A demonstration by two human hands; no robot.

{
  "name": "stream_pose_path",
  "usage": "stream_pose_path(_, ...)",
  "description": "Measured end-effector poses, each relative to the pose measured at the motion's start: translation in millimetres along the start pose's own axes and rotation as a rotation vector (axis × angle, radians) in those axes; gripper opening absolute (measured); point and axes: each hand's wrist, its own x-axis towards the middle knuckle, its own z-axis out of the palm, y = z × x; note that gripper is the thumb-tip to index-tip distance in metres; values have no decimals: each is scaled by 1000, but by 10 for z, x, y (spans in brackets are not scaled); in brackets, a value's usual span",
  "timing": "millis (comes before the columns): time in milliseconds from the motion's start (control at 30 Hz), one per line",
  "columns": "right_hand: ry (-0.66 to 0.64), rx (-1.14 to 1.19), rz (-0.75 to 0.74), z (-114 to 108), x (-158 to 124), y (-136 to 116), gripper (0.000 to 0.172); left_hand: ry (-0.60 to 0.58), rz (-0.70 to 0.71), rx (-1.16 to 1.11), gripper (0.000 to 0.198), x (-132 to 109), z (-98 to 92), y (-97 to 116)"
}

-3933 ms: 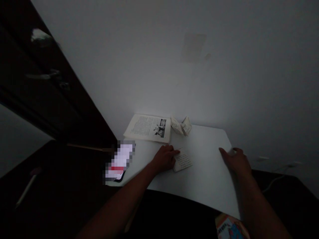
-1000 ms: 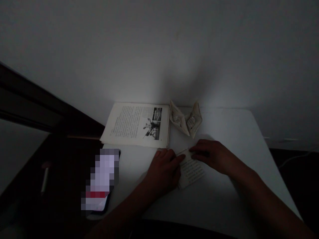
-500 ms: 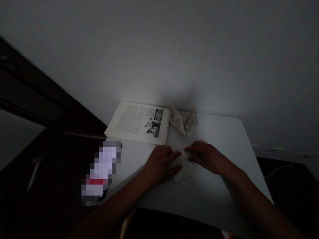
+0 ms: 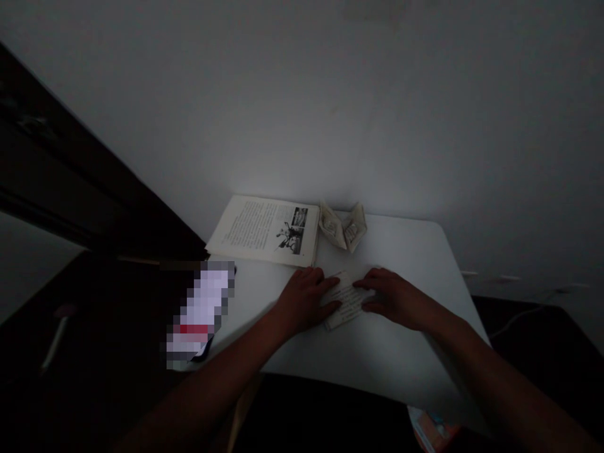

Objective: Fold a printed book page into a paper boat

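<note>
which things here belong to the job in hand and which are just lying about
In the job:
small printed paper, between left hand and right hand
table, beneath it

Just lying about, seemingly:
phone
book
folded paper beside the book, possibly related

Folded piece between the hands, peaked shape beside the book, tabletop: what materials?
Folded piece: likely matte paper; lines of print show on its face.
Peaked shape: apparently paper too, off-white and matte, with creased folds and print inside.
Tabletop: pale, smooth, perhaps laminate or plastic, judging by its even colour; dim light leaves it open.
</note>
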Motion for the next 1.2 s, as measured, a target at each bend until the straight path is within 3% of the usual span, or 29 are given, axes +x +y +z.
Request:
stream_pose_path(200,21,30,42,-3,-10,-16,39,15,25,37,40,-12,32,2)
stream_pose_path(333,104,110,122,8,36,-63,29,12,55,53,30,-19,29,-19)
stream_pose_path(500,226,84,42,68,230,-224,16,7,68,4,29,-63,14,-74)
stream_pose_path(667,116,-29,-76,173,479,-341,13,30,0,-136,16,-108,-12,-108)
stream_pose_path(800,104,-50,-63,246,549,-314,10,81,-11,-203,9,-137,-35,-134)
stream_pose_path(1000,97,-44,-30,270,508,-322,17,90,-38,-177,8,-193,-46,-140)
stream_pose_path(1200,87,-77,19,274,531,-388,24,89,-67,-178,21,-243,-39,-114)
